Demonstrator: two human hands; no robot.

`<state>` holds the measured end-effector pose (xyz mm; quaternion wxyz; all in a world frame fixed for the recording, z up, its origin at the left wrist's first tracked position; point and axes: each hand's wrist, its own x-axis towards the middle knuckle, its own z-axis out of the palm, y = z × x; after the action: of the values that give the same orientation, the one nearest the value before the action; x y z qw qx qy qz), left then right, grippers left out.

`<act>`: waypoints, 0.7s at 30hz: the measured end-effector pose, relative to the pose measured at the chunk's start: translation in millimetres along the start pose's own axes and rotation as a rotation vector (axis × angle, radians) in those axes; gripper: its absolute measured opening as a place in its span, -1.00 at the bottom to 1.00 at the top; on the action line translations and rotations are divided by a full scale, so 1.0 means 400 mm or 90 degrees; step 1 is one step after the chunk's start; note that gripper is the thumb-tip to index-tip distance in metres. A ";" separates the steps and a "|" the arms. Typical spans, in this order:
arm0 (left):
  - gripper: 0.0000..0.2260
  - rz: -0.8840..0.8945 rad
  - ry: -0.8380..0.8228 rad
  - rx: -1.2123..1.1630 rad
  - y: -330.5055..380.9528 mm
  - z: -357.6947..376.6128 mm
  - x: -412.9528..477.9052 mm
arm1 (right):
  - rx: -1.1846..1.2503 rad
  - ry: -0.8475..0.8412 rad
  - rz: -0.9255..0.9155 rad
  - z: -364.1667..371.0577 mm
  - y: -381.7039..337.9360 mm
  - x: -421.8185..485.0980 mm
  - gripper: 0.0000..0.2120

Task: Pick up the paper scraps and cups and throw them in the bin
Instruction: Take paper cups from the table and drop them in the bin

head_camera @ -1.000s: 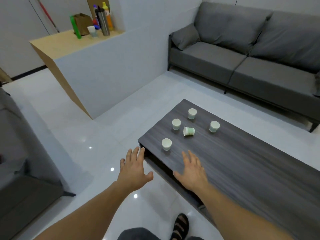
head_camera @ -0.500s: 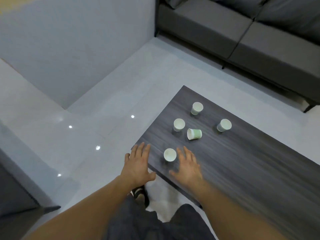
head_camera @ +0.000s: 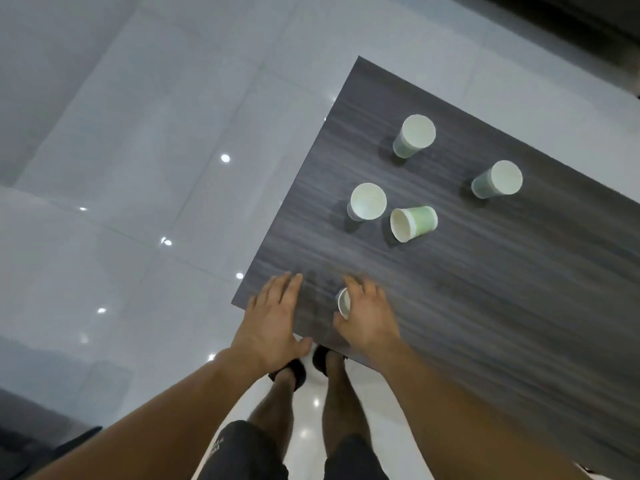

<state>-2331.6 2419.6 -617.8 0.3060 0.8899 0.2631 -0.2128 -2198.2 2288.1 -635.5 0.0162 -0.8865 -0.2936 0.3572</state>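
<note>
Closest to cam: dark shorts (head_camera: 242,452) and two bare legs, feet in dark sandals (head_camera: 294,370) on the glossy white floor (head_camera: 138,168), toes at the table's near edge. Both forearms are stretched fwd.

L hand (head_camera: 273,317) is held flat over the near corner of the table (head_camera: 485,306), fingers straight and close together, thumb out. Nothing is held by it. Contact w/ the top can't be told.

R hand (head_camera: 369,315) is arched over the near cup (head_camera: 343,301), which sits just inside the near edge. Only a sliver of its white rim is seen between thumb and forefinger; the rest is hidden under the palm. The fingers are blurred, so whether the cup is actually gripped can't be told.

Further on, the mid cup (head_camera: 367,201) is seen upright, mouth up. Just beside it on the R, w/ a narrow gap, the tipped cup (head_camera: 414,223) lies on its side, green wall showing, mouth turned toward the L.

Beyond those, the rightmost cup (head_camera: 497,180) stands upright, well apart from the pair. The far cup (head_camera: 414,136) stands upright nearer the table's far end. None of these four is touched.

Past the table, more floor is seen, then a dark furniture edge (head_camera: 571,15) at top R.
</note>
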 end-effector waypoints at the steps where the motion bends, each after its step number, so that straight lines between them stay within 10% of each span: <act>1: -0.07 0.012 -0.003 0.002 -0.001 0.009 0.018 | 0.039 0.011 0.014 0.003 0.005 0.008 -0.28; 13: -0.38 0.109 0.044 -0.200 0.068 -0.081 0.164 | 0.444 -0.019 -0.084 -0.172 -0.014 0.067 -0.17; 18: -0.36 -0.006 0.110 -0.219 0.059 -0.088 0.154 | 0.212 0.349 -0.122 -0.277 -0.005 0.179 -0.35; 21: -0.42 -0.085 0.122 -0.242 0.059 -0.082 0.151 | 0.037 0.234 -0.108 -0.302 0.011 0.257 -0.17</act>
<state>-2264.0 2445.5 -616.6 0.4274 0.8129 0.3844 -0.0936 -2059.4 2361.1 -610.6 0.1250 -0.9080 -0.3493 0.1949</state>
